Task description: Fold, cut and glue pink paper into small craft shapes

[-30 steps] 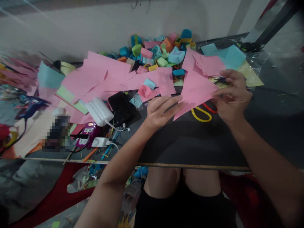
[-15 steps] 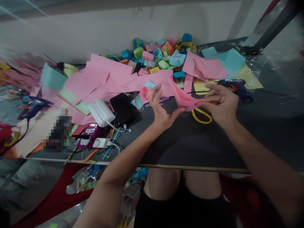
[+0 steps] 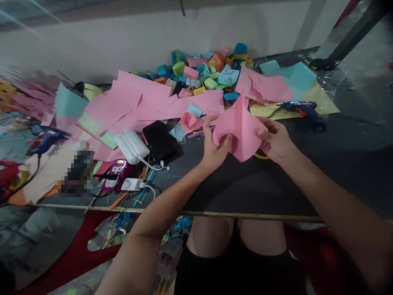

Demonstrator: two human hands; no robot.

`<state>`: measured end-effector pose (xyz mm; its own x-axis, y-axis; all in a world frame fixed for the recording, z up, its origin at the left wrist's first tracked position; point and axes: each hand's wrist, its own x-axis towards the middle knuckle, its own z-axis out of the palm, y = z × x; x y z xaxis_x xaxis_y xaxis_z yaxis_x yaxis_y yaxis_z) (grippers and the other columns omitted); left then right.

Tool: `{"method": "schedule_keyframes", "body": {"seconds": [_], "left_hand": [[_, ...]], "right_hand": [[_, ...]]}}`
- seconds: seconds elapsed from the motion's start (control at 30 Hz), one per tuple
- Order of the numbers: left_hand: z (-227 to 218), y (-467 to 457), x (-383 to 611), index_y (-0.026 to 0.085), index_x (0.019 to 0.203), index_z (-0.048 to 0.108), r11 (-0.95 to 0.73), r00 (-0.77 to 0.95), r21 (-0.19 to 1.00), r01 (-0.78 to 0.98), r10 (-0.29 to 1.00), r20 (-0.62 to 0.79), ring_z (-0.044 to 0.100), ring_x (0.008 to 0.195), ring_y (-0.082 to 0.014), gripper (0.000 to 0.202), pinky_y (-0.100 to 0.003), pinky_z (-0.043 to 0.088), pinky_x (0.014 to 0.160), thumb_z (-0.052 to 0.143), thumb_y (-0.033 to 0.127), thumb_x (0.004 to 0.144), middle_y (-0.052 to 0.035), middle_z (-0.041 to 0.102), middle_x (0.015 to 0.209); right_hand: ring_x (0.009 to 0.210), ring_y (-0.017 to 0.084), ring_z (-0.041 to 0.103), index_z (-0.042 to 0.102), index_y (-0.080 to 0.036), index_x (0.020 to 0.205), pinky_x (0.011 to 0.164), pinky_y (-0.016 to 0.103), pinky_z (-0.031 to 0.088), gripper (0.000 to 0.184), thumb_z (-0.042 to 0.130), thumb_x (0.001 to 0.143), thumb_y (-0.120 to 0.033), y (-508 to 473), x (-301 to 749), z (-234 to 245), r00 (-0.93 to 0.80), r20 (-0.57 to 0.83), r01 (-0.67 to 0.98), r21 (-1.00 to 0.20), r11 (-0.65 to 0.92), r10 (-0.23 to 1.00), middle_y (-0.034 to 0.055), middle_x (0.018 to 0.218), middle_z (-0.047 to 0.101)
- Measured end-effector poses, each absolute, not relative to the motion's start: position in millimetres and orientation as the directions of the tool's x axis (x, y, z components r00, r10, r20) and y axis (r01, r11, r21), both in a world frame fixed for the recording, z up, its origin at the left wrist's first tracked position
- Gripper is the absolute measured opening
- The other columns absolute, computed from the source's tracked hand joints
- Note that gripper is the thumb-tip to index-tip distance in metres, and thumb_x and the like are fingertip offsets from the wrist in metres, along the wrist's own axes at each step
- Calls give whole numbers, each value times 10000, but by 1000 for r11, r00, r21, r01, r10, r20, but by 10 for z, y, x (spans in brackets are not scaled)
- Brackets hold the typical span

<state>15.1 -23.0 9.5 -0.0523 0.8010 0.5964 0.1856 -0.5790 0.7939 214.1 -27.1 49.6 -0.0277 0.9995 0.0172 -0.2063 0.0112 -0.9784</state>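
Note:
A folded sheet of pink paper point(image 3: 241, 127), with a crease down its middle, is held up above the dark table between both hands. My left hand point(image 3: 215, 143) grips its left side, thumb on the near face and fingers behind. My right hand point(image 3: 274, 139) pinches its right edge between thumb and fingers. Beneath the paper, a bit of a yellow loop point(image 3: 261, 156) shows; the rest of it is hidden. Left of the paper lie a small pink paper curl point(image 3: 188, 120) and a purple pen-like stick point(image 3: 199, 132).
Pink sheets point(image 3: 129, 98) spread across the back left, beside a heap of coloured paper pieces point(image 3: 202, 71). A blue glue gun point(image 3: 302, 110) lies right, another glue gun point(image 3: 46, 137) far left. A white power bank point(image 3: 131, 145), black device point(image 3: 158, 141) and purple socket block point(image 3: 116, 174) sit left.
The pink paper has turned from nearly edge-on to show its broad creased face. My left hand's raised fingers have come down behind it, and the paper now covers most of the yellow loop.

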Motion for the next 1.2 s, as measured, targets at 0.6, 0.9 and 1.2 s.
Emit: {"method": "schedule_keyframes", "body": {"seconds": [0.6, 0.9, 1.2], "left_hand": [[404, -196, 232, 159, 945, 699, 12, -150, 834, -552, 982, -114, 663, 1241, -264, 286, -362, 588, 1018, 883, 236, 740, -79, 749, 1035], [188, -30, 102, 202, 1121, 657, 63, -65, 905, -421, 993, -99, 618, 1333, -279, 307, -441, 579, 1082, 718, 407, 901, -105, 721, 1258], [231, 176, -198, 163, 846, 719, 69, 153, 984, -162, 987, -44, 754, 915, -317, 418, -460, 634, 787, 878, 521, 698, -127, 753, 873]], "right_hand": [[980, 254, 750, 702, -303, 1074, 745, 397, 660, 457, 869, 710, -524, -42, 2410, 400, 240, 214, 15, -976, 217, 947, 31, 979, 763], [769, 236, 754, 752, -236, 865, 662, 388, 663, 402, 900, 629, -526, -190, 2174, 499, 26, -34, -37, -999, -33, 999, 47, 831, 773], [563, 158, 655, 759, -241, 708, 504, 315, 599, 360, 887, 645, -571, -113, 2303, 462, -51, -34, 100, -995, -29, 998, 14, 664, 717]]}}
